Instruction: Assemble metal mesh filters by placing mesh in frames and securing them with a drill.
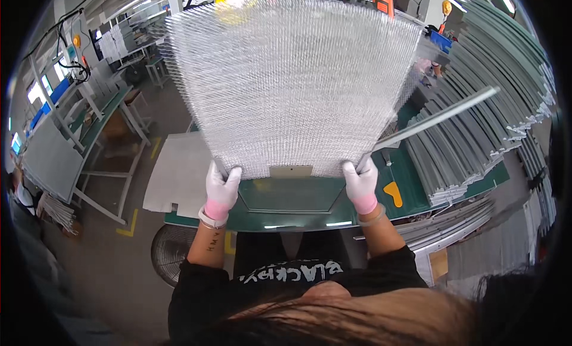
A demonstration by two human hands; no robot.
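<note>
A large silvery metal mesh panel stands tilted up in front of me, above the green worktable. My left hand, in a white glove with a pink cuff, grips its lower left corner, thumb on the near face. At the lower right corner my right hand, gloved alike, holds the panel the same way. A small beige plate with a hole sits at the middle of the panel's lower edge. Below it on the table lies a thin rectangular frame. The panel hides much of the far table.
Right of the panel, a long metal bar slants across the table. A yellow-orange-handled tool lies near it. Stacked grey frames fill the right side. Flat grey sheets lie at left, above a floor fan.
</note>
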